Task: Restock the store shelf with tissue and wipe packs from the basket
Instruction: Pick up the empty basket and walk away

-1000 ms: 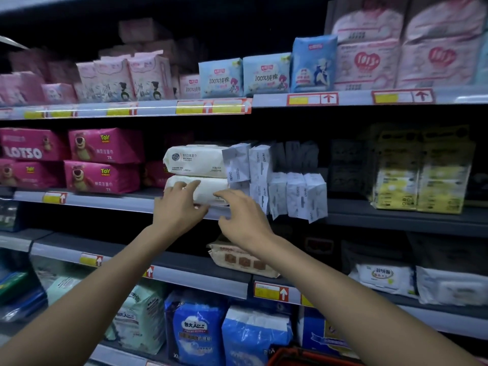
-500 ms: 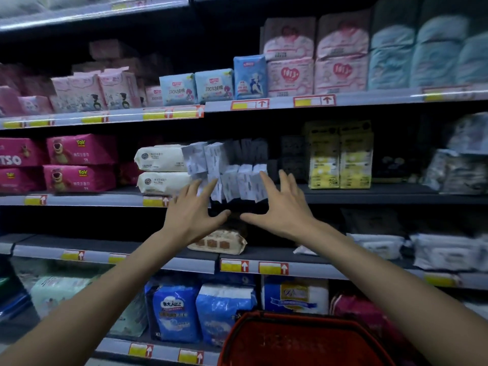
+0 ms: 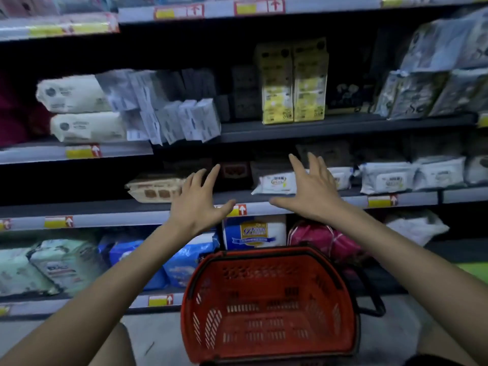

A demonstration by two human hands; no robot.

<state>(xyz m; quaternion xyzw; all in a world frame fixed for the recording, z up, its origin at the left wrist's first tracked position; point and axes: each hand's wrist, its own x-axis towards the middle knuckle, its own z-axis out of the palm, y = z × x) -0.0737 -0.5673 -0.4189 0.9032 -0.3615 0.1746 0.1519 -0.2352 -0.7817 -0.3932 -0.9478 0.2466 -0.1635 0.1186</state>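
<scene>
A red plastic basket [image 3: 266, 262] stands on the floor below me, and nothing shows inside it. My left hand [image 3: 199, 200] and my right hand [image 3: 310, 191] hover above it with fingers spread, holding nothing, in front of the lower shelf rail [image 3: 105, 219]. Two white tissue packs [image 3: 79, 109] lie stacked on the shelf above at the left. Beside them stand several small white-and-blue tissue packs [image 3: 174, 117]. A tan wipe pack [image 3: 154, 188] lies just left of my left hand.
Yellow packs [image 3: 291, 83] stand on the middle shelf [image 3: 330, 126]. White wipe packs [image 3: 412, 177] line the shelf right of my right hand. Blue and green bags [image 3: 182, 260] fill the bottom shelf. The basket's black handle [image 3: 373, 305] hangs at its right.
Both hands have left the white packs on the upper shelf and dropped lower, fingers spread. The view has tilted down and the whole basket has come into sight.
</scene>
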